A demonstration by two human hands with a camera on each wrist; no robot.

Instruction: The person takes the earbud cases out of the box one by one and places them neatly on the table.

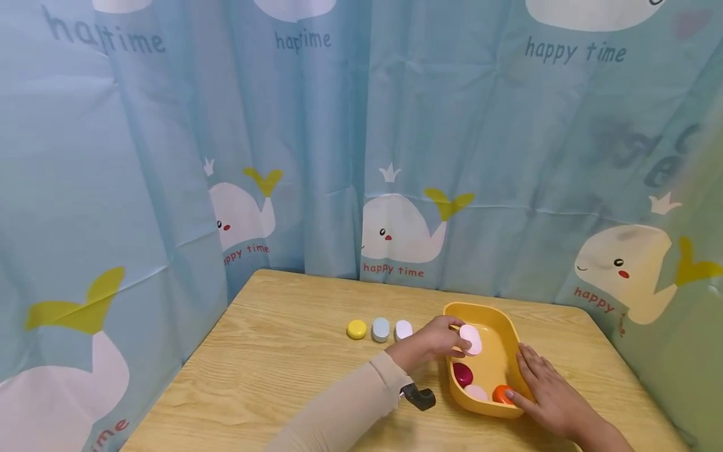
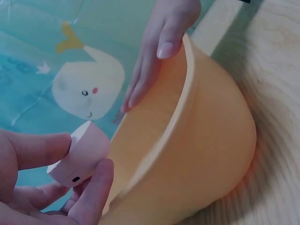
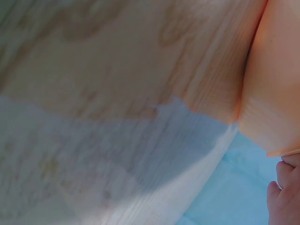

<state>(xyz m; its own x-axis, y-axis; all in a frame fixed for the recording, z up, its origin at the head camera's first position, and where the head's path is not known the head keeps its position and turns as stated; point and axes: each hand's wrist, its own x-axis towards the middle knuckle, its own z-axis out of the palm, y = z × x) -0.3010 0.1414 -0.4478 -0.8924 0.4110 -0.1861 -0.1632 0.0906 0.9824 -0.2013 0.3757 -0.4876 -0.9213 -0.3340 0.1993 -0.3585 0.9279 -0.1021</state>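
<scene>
A pale pink earbud case (image 1: 471,339) is pinched between the thumb and fingers of my left hand (image 1: 437,339), over the left rim of the yellow-orange plastic tub (image 1: 497,314). A small dark port shows on this case (image 2: 86,164) in the left wrist view. My right hand (image 1: 556,395) rests against the tub's right side, fingers straight along the wall and thumb over the rim. Inside the tub, near its front end, lie a dark red case (image 1: 463,375), another pale pink case (image 1: 476,393) and an orange case (image 1: 502,394).
Left of the tub, a yellow case (image 1: 356,329), a grey-blue case (image 1: 381,329) and a white case (image 1: 403,329) stand in a row on the wooden table (image 1: 282,351). A blue whale-print curtain (image 1: 333,157) hangs behind the table. A black strap end (image 1: 419,397) hangs beneath the left sleeve.
</scene>
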